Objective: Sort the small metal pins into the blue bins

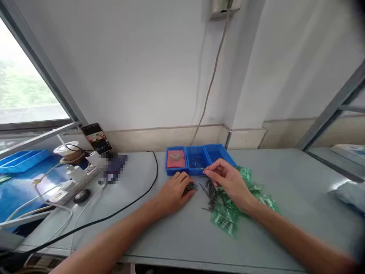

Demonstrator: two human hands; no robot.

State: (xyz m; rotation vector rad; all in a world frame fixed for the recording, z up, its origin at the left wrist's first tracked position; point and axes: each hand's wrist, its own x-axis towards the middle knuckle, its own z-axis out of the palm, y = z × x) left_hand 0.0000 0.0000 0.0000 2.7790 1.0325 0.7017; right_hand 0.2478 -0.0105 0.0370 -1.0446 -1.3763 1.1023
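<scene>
We rest our left hand [174,193] palm-down on the grey table [171,243], its forearm reaching in from the lower left, fingers bent and thumb spread beside a small cluster of dark metal pins [190,187]; we cannot tell whether they grip any. Our right hand [231,184] is raised, wrist angled inward, thumb and forefinger pinching a thin, gold-coloured pin [203,168] in front of the middle blue bin [197,172], which contains a few dark pins. A loose pin heap [211,196] lies between our hands. Green plastic packets [226,221] crowd beneath our right hand and wrist. The pink-lined bin [175,163] stands just beyond our left fingers, while a black cable [139,198] crosses the table left of our forearm.
</scene>
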